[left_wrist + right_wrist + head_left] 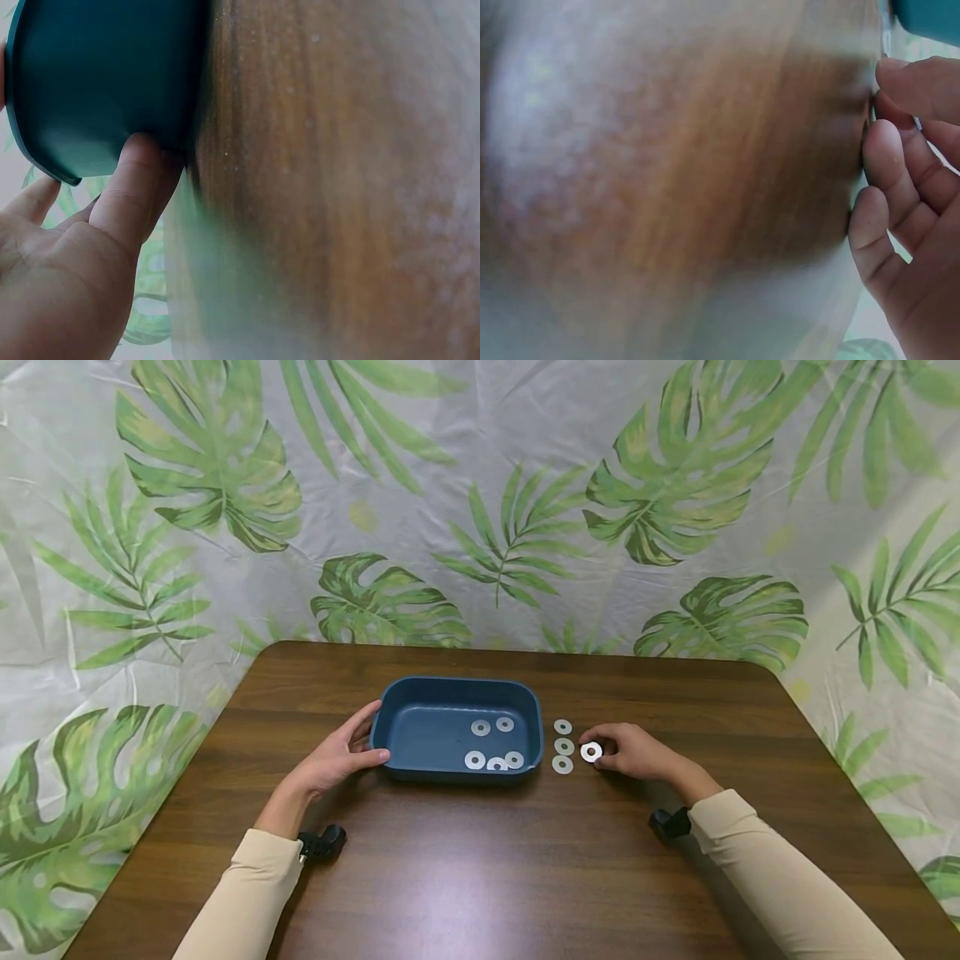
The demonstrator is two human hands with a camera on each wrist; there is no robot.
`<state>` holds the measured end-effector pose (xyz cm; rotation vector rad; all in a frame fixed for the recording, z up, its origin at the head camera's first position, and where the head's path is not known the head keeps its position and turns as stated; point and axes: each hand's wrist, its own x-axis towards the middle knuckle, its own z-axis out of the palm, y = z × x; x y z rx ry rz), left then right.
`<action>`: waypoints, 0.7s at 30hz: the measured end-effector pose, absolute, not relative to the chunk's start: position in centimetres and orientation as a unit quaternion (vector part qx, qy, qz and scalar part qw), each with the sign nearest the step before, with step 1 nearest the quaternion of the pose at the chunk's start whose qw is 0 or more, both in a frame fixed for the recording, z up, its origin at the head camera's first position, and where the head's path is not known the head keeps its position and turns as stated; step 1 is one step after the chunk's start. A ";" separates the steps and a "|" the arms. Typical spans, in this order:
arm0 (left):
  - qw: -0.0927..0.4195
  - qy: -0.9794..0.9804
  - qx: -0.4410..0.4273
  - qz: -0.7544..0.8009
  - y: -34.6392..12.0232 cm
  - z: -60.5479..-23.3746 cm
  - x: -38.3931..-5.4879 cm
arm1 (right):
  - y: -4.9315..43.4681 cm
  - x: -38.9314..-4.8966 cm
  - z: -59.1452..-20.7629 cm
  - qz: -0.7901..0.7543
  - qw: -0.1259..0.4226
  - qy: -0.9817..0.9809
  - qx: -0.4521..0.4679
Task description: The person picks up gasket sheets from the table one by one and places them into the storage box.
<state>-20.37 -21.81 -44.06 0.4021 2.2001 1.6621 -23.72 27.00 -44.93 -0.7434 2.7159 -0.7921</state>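
A blue rectangular tub (427, 739) with rounded corners sits on the table, several flat metal washers (481, 727) lying on its floor toward the right side. My left hand (341, 752) grips the tub's left end, thumb at the front corner and fingers along the side. The left wrist view shows that hand (82, 255) against the outer wall (105, 82). Right of the tub, three washers (563, 747) lie in a column. Beside them my right hand (633, 752) pinches another washer (591, 752) between thumb and fingers. In the right wrist view, the hand (915, 195) mostly hides that washer.
The brown wood-grain table (465, 860) extends around the tub. A leaf-patterned cloth (480, 510) hangs behind the table's far edge. Both wrists wear black straps with small devices, the left one (322, 843) and the right one (669, 823) close above the tabletop.
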 end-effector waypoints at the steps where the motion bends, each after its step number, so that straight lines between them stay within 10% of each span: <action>1: 0.177 0.778 0.141 0.586 -21.8 -44.1 -20.4 | 27.0 -23.8 -44.9 -0.269 0.108 0.922 -0.256; 21: 0.173 0.775 0.143 0.591 -21.8 -44.2 -20.3 | 25.4 -26.2 -40.4 -0.296 0.078 0.916 -0.259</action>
